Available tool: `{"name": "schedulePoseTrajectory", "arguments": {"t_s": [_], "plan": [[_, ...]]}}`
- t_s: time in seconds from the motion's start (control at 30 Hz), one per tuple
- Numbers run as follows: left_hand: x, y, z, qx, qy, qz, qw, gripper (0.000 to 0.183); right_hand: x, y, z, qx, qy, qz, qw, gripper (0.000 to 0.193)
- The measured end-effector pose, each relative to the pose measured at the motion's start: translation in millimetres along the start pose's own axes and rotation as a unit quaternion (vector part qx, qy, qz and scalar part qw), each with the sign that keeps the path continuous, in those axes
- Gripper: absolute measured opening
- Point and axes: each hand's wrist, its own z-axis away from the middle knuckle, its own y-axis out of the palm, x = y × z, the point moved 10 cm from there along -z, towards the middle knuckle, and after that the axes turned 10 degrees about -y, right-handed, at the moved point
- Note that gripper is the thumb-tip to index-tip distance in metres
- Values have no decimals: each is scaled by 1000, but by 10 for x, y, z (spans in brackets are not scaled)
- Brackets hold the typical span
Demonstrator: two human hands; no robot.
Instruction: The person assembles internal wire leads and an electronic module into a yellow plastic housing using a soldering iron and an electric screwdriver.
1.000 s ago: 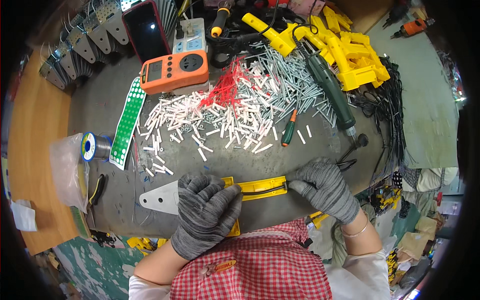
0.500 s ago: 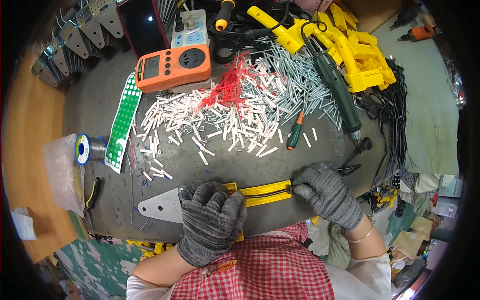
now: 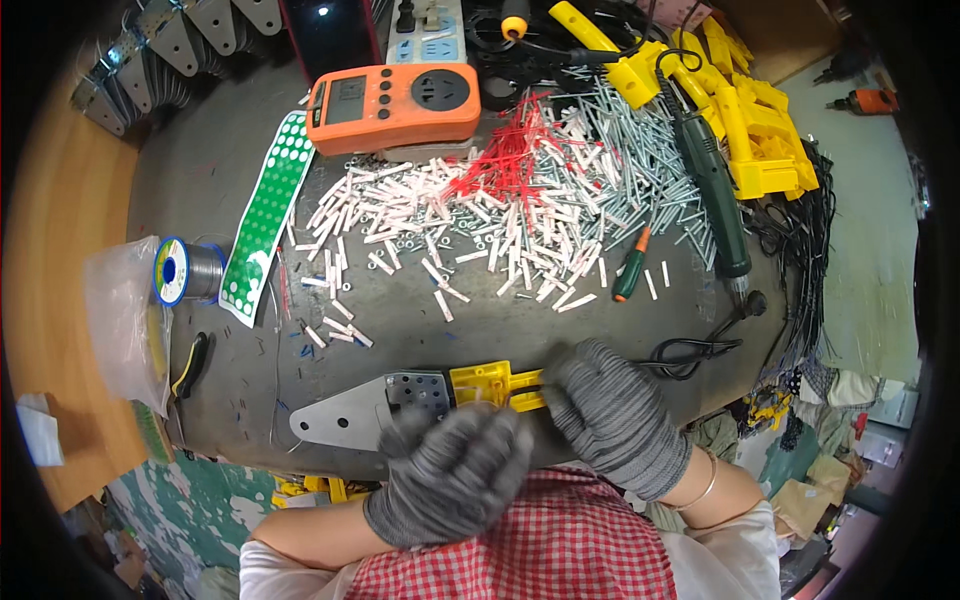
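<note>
A flat, tapered grey metal plate (image 3: 345,413) lies near the front edge of the bench, joined to a perforated section and an open yellow plastic handle shell (image 3: 480,382). My right hand (image 3: 622,420), in a grey knit glove, is closed around the handle's right end and covers it. A black cord (image 3: 690,358) lies looped to the right of that hand. Just in front of the handle's left part is my left hand (image 3: 455,475), also gloved. Motion blurs its fingers, so their grip and any contact cannot be made out.
Beyond the hands spreads a pile of white sleeves (image 3: 540,245), long screws (image 3: 640,140) and red wires (image 3: 510,150). An orange meter (image 3: 395,108) stands behind. A green power screwdriver (image 3: 715,190), a small screwdriver (image 3: 632,265), yellow shells (image 3: 765,150) and a solder spool (image 3: 185,272) surround the work.
My left hand has come off the metal plate toward me, uncovering the perforated section and the handle's left part. My right hand has moved left over the handle's end. The view has shifted.
</note>
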Motion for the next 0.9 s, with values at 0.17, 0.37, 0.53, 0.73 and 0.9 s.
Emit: {"name": "schedulePoseTrajectory", "arguments": {"t_s": [0.17,0.37,0.53,0.73,0.9], "plan": [[-139,151,341,72,130,-1,989,30,95,29,-206,-12,-17,-92,996,24],[-79,101,322,43,173,43,983,29,70,235,-573,41,40,-15,998,20],[-127,120,276,64,179,-37,981,24,137,112,-460,-6,-26,-14,1000,22],[-115,225,397,70,194,-67,976,25,-272,-808,-777,-132,-167,137,967,16],[-151,192,357,61,169,-77,981,20,-1674,-1692,-1612,-236,104,281,924,39]]}}
